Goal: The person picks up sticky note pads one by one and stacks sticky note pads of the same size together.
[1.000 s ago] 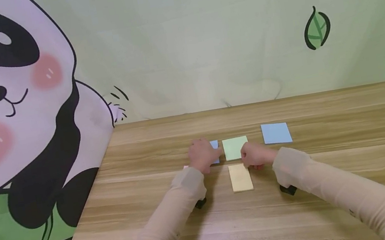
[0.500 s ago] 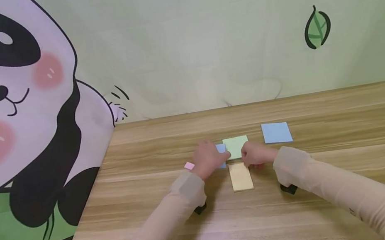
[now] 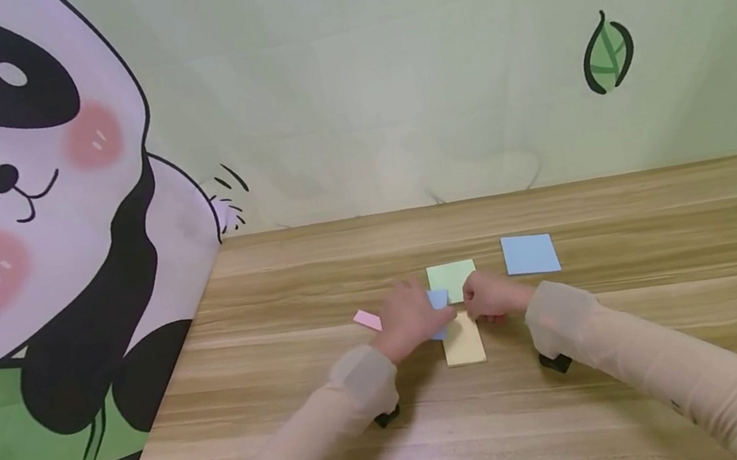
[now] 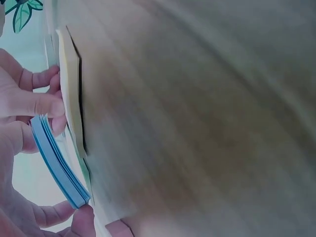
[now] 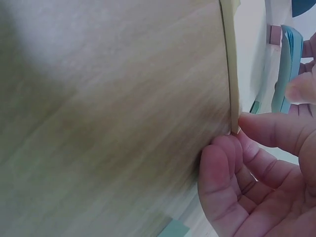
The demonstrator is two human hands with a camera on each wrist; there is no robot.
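From the head view, I sit at a pale wooden table (image 3: 584, 405) that fills the lower half of the frame. Behind it hangs a light green backdrop with a drawn leaf (image 3: 606, 52) at upper right, and a large cartoon panda (image 3: 24, 204) covers the left side.

At the centre of the table my left hand (image 3: 411, 318) holds a small blue sticky-note pad (image 3: 438, 301), fingers curled round its edges, lifted and tilted just above the near end of a yellow pad. That yellow sticky-note pad (image 3: 463, 342) lies flat, its long axis running from me toward the wall. My right hand (image 3: 489, 298) rests at its far right corner, fingers bent. A green pad (image 3: 452, 279) lies just beyond, a larger blue pad (image 3: 529, 253) to the right, and a small pink pad (image 3: 367, 319) left of my left hand.

In the left wrist view, at the left edge, my fingers (image 4: 44, 104) and thumb clamp the blue pad (image 4: 57, 160) at opposite ends; it stands edge-on, slanting from upper left to lower right. The yellow pad (image 4: 71, 89) lies flat just beyond it.

In the right wrist view, the yellow pad's edge (image 5: 230, 69) runs down from the top of the frame. My fingertips (image 5: 256, 129) pinch its corner at right centre. The blue pad (image 5: 286, 69) shows at upper right.
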